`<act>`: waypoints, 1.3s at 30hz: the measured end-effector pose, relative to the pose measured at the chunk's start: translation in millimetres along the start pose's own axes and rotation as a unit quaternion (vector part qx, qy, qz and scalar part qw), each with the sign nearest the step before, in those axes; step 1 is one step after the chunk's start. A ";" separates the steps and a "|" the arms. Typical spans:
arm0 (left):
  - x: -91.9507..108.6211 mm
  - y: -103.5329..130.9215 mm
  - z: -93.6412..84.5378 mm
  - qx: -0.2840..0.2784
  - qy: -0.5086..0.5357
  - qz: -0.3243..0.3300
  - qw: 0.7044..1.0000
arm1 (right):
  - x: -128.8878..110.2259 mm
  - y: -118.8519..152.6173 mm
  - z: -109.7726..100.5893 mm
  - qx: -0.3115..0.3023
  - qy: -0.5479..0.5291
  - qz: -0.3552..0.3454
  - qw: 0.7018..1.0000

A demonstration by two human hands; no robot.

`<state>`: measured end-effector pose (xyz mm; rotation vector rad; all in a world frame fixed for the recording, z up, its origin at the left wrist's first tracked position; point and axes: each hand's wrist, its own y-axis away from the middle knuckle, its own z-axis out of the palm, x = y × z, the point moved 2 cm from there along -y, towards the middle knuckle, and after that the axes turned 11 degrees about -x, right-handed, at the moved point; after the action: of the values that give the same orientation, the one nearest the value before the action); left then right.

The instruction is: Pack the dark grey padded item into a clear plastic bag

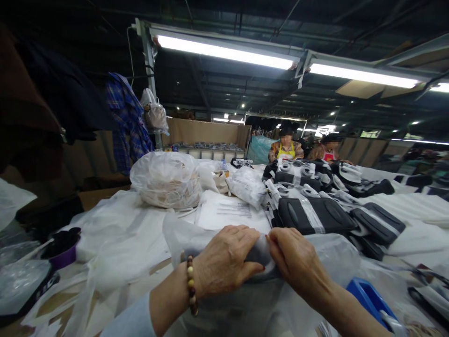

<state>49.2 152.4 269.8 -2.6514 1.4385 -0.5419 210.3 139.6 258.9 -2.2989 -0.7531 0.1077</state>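
A clear, cloudy plastic bag (pixel 238 304) is right in front of me, with something dark inside that I cannot make out. My left hand (pixel 224 257), wearing a bead bracelet (pixel 191 283), lies over the bag's upper part, fingers bent across the far side and thumb on the near side. Close to its right, my right hand (pixel 298 264) is closed in a pinch on the bag's edge. White sheets with printed lines (pixel 233 210) lie just beyond both hands.
Black padded cases with clear straps (pixel 315 215) are piled at the right. A full plastic bag (pixel 166 180) stands back left. A blue plastic holder (pixel 372 299) sits near right, a purple container (pixel 63 252) at left. Two people (pixel 286 147) are across the table.
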 end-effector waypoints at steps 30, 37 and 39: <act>-15.6 -5.3 -8.2 -0.044 0.018 -0.092 0.995 | 11.2 -8.0 24.9 -0.107 -0.004 0.002 0.994; -31.9 8.7 -13.7 0.010 -0.201 -0.109 0.973 | 21.7 -14.2 5.1 -0.232 -0.158 0.032 0.959; -30.3 12.9 -15.9 0.069 -0.256 -0.064 0.962 | 25.4 -16.8 -0.4 -0.292 -0.229 0.062 0.927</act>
<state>18.4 171.8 273.4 -2.5205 1.0438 0.0450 223.3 163.0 273.4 -2.9409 -0.9658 0.5623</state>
